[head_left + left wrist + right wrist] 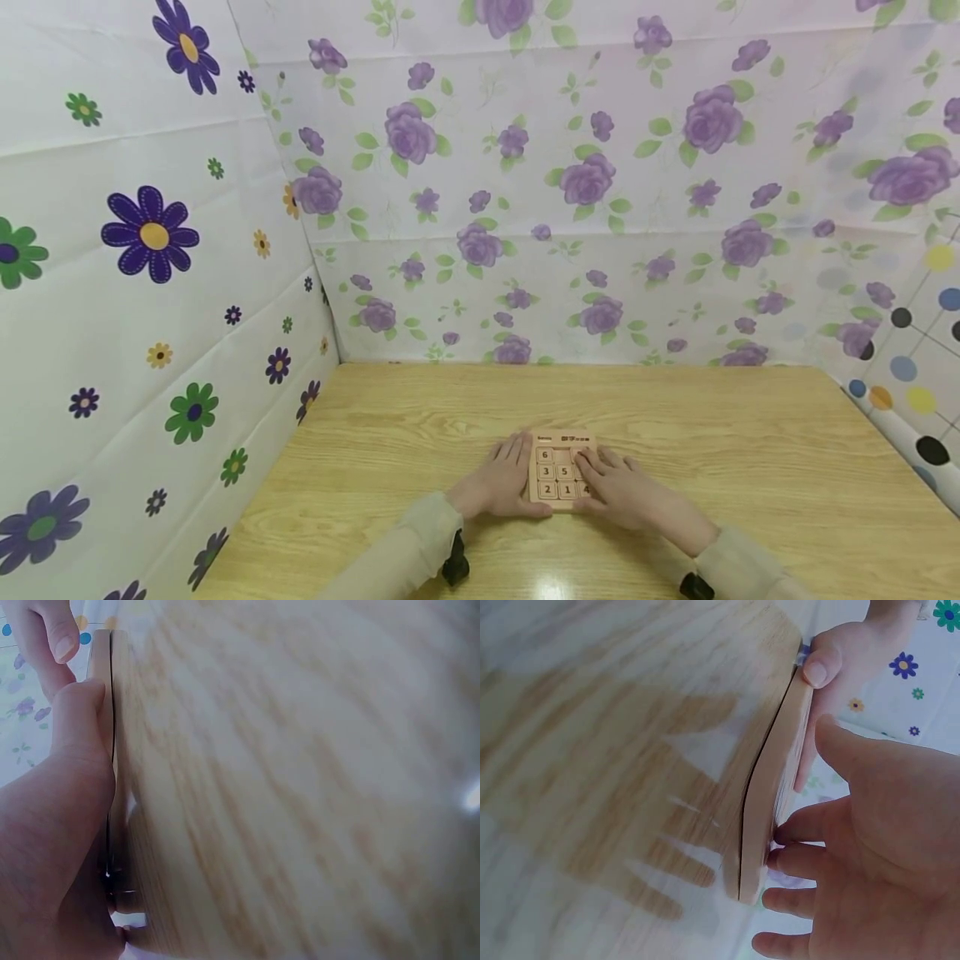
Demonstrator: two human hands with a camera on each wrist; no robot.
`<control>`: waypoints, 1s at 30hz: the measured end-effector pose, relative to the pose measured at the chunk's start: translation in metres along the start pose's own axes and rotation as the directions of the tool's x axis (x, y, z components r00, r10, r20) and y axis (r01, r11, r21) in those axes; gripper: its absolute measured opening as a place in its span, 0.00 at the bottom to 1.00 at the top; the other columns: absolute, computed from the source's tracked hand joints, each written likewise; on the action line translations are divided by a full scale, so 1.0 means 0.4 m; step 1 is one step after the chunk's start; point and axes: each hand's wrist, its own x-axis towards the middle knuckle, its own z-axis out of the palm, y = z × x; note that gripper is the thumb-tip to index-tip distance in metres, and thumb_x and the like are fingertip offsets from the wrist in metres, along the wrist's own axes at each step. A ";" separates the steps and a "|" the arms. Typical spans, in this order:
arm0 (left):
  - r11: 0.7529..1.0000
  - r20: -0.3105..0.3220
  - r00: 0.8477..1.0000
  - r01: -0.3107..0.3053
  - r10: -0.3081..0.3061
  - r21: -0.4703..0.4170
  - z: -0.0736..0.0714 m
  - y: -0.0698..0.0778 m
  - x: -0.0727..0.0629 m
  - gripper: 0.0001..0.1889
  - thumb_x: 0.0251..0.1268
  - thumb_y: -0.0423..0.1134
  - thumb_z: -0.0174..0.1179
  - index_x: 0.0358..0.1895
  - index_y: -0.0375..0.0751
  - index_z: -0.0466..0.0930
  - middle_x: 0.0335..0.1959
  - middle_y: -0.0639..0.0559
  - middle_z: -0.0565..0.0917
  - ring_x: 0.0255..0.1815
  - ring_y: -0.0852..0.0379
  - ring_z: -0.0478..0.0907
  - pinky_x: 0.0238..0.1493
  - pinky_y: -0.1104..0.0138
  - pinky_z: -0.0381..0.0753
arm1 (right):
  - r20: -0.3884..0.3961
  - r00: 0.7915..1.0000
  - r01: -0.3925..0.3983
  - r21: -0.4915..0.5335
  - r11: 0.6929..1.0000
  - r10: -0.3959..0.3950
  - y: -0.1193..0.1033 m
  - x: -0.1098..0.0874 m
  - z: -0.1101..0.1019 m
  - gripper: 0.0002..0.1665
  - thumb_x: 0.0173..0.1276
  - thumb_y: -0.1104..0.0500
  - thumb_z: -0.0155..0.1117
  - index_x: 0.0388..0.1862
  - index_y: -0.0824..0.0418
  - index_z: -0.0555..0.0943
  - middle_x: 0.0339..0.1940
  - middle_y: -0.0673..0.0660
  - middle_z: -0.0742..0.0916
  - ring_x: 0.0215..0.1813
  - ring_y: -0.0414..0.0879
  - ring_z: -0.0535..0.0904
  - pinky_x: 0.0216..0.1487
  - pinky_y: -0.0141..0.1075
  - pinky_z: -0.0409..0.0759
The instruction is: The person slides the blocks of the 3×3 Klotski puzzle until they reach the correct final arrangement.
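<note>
A wooden sliding number puzzle (557,437) lies flat on the table, with tiles 6, 3, 5, 2, 1 and 4 showing and a gap in the top row beside the 6. My left hand (504,481) holds its near left corner, fingers along the left side and thumb against the near edge. From the right, my right hand (624,492) reaches over the board, fingertips on the right-hand tiles and covering some of them. Its fingers are extended and spread in the right wrist view, fingertips (780,834) at the puzzle's face.
The wood-grain table (360,500) extends around the puzzle. A flower-print cloth (540,183) stands along the back, another cloth (97,333) along the left, and a dotted one (915,358) on the right. Dark wrist straps (455,558) show at both sleeves.
</note>
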 end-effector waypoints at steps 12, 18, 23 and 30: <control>1.000 0.003 1.000 0.000 0.000 -0.001 0.002 -0.001 0.002 0.64 0.52 0.81 0.45 0.77 0.33 0.35 0.80 0.39 0.42 0.81 0.47 0.42 0.79 0.56 0.48 | -0.006 1.000 0.029 -0.034 0.999 -0.029 -0.022 0.021 0.008 0.45 0.71 0.34 0.48 0.75 0.63 0.59 0.76 0.64 0.65 0.77 0.64 0.54 0.73 0.65 0.54; 1.000 0.001 1.000 -0.002 0.002 -0.009 0.000 -0.003 0.000 0.64 0.52 0.81 0.46 0.77 0.33 0.35 0.79 0.38 0.42 0.81 0.46 0.42 0.79 0.56 0.49 | -0.003 1.000 0.029 -0.039 0.999 -0.029 -0.032 0.029 0.011 0.48 0.70 0.31 0.46 0.75 0.63 0.59 0.76 0.64 0.64 0.78 0.63 0.54 0.73 0.65 0.55; 1.000 0.007 1.000 -0.006 0.006 -0.011 -0.002 -0.003 -0.001 0.64 0.53 0.80 0.45 0.77 0.33 0.35 0.79 0.38 0.42 0.81 0.46 0.42 0.79 0.55 0.49 | -0.002 0.999 0.042 -0.054 0.998 -0.042 -0.040 0.031 0.012 0.49 0.70 0.31 0.45 0.75 0.64 0.59 0.76 0.65 0.64 0.77 0.64 0.54 0.73 0.64 0.56; 1.000 0.002 1.000 -0.006 0.006 -0.009 -0.003 0.000 -0.005 0.64 0.52 0.81 0.45 0.77 0.32 0.36 0.79 0.38 0.41 0.81 0.46 0.42 0.79 0.55 0.50 | -0.006 0.998 0.054 -0.050 0.997 -0.055 -0.047 0.034 0.012 0.49 0.70 0.31 0.47 0.75 0.66 0.60 0.76 0.66 0.63 0.77 0.65 0.54 0.72 0.65 0.57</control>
